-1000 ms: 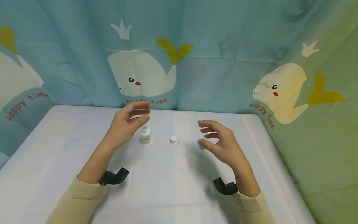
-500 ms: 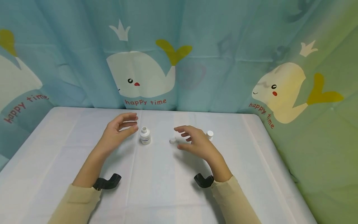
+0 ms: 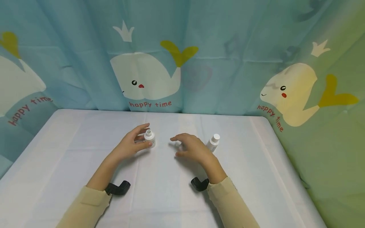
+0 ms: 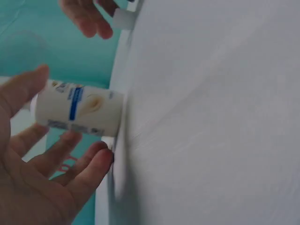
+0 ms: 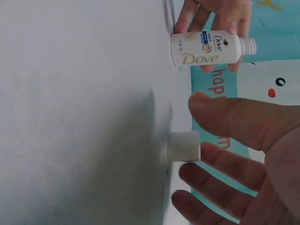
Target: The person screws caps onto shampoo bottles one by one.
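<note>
A small white Dove bottle [image 3: 150, 138] with no cap stands upright on the table, its threaded neck bare. My left hand [image 3: 129, 146] curves loosely about it, thumb on the near side and fingers behind. In the left wrist view the fingers [image 4: 86, 173] are spread beside the bottle [image 4: 79, 108], with the thumb near its shoulder. My right hand [image 3: 194, 148] hovers low over a loose white cap [image 5: 183, 146], which lies between the parted thumb and fingers. From the head view that cap is mostly covered by the hand.
A second white bottle [image 3: 213, 143], with its cap on, stands just right of my right hand. The table [image 3: 159, 190] has a pale cloth, and a teal whale-print curtain [image 3: 222, 88] hangs at its back edge. Black wrist mounts [image 3: 118, 188] stick out from both sleeves.
My left hand first drew back toward me, then moved right to the uncapped bottle. My right hand left the capped bottle and travelled left and down to the loose cap.
</note>
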The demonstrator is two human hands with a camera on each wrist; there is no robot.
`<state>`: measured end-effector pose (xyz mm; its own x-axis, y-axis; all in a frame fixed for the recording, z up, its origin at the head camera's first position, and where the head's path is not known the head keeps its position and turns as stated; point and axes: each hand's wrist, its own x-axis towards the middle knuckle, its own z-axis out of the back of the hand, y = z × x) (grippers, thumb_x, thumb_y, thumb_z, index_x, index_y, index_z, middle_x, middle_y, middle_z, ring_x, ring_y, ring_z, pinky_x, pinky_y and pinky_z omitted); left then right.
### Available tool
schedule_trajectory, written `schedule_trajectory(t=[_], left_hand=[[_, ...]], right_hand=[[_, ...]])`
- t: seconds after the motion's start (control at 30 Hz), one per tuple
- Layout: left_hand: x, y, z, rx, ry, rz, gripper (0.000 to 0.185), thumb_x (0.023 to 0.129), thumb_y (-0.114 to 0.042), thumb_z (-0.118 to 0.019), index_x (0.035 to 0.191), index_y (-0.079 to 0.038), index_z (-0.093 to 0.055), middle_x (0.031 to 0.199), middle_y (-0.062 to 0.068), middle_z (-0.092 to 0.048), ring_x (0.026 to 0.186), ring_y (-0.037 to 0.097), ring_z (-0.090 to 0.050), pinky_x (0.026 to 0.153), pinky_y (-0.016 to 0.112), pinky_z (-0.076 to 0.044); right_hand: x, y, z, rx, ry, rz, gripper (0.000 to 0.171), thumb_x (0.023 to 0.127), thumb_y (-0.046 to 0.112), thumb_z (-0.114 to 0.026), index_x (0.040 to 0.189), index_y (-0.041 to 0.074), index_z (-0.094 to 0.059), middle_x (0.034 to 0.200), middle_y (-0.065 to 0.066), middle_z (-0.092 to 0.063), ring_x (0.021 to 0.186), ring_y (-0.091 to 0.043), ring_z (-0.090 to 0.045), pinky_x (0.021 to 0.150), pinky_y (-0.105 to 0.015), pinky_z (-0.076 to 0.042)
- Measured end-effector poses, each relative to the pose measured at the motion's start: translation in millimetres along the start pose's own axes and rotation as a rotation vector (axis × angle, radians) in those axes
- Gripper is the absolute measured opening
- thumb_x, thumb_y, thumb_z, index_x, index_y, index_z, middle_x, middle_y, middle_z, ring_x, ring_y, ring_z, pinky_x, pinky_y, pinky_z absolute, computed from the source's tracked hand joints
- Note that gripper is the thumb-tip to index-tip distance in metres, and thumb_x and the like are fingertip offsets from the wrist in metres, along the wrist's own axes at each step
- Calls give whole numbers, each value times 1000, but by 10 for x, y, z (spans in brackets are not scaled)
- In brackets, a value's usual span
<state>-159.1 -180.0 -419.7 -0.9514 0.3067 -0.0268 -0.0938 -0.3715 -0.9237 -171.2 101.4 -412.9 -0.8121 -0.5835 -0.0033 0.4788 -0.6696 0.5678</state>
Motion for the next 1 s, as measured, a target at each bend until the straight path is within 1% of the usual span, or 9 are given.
schedule_trajectory(t=[0.1, 0.27, 0.37, 0.43, 0.57, 0.63, 0.73, 0.87, 1.0], left_hand=[[7, 20, -47, 29, 3, -1, 73, 92, -11, -73, 152, -1, -33, 142, 27, -50, 127, 43, -54, 105, 50, -46], [3, 31, -80, 91, -23, 13, 60, 91, -8, -73, 144, -2, -46, 133, 21, -57, 117, 37, -60, 101, 46, -50], [1, 27, -95, 111, -31, 15, 55, 90, -9, -74, 140, -3, -52, 128, 19, -60, 111, 33, -62, 98, 43, -52], [8, 20, -111, 106, -34, 13, 56, 89, -9, -75, 139, -2, -51, 128, 19, -60, 111, 32, -63, 97, 43, -53], [11, -11, -137, 78, -39, 21, 59, 90, -10, -75, 139, 2, -44, 131, 22, -59, 115, 35, -62, 98, 43, -52], [7, -34, -144, 46, -44, 27, 57, 90, -9, -74, 136, 3, -43, 131, 23, -59, 117, 37, -61, 98, 42, -53], [-3, -83, -156, 5, -49, 19, 54, 89, -9, -75, 132, 3, -45, 131, 23, -60, 119, 36, -60, 97, 39, -53], [-23, -164, -184, -19, -55, -5, 53, 88, -15, -78, 132, -4, -50, 132, 15, -59, 119, 31, -59, 98, 38, -53], [-69, -274, -231, -10, -53, -27, 51, 87, -22, -80, 131, -13, -55, 131, 8, -60, 116, 27, -60, 98, 41, -53]], right_hand=[[-18, -2, -7, -33, -9, -13, 53, 81, 14, -83, 130, 18, -65, 130, -1, -64, 115, -18, -60, 100, -36, -47], [-35, 3, 1, -96, -27, -39, 45, 81, 13, -81, 125, 20, -69, 115, 3, -62, 93, -13, -59, 80, -32, -49], [-39, 4, 3, -104, -25, -53, 40, 82, 9, -79, 120, 19, -71, 114, 2, -61, 93, -14, -60, 80, -33, -50], [-36, -3, -4, -115, -28, -64, 37, 83, 4, -76, 116, 18, -71, 114, 1, -61, 93, -15, -61, 82, -33, -51], [-29, -9, -16, -127, -99, -37, 30, 83, -4, -71, 104, 18, -71, 105, 2, -65, 89, -16, -61, 78, -33, -52], [-29, 14, 4, -99, -157, -7, 26, 85, -3, -70, 100, 18, -71, 101, 3, -66, 86, -14, -61, 75, -32, -51], [-61, 76, 74, -5, -213, 35, 24, 88, 2, -70, 107, 17, -70, 103, 3, -68, 86, -12, -63, 74, -30, -53], [-143, 178, 188, 112, -269, 108, 29, 89, 4, -70, 117, 12, -68, 109, -1, -70, 90, -14, -65, 76, -31, -57], [-234, 293, 269, 185, -377, 222, 26, 86, 1, -72, 111, 10, -69, 107, 0, -71, 91, -12, -67, 75, -27, -58]])
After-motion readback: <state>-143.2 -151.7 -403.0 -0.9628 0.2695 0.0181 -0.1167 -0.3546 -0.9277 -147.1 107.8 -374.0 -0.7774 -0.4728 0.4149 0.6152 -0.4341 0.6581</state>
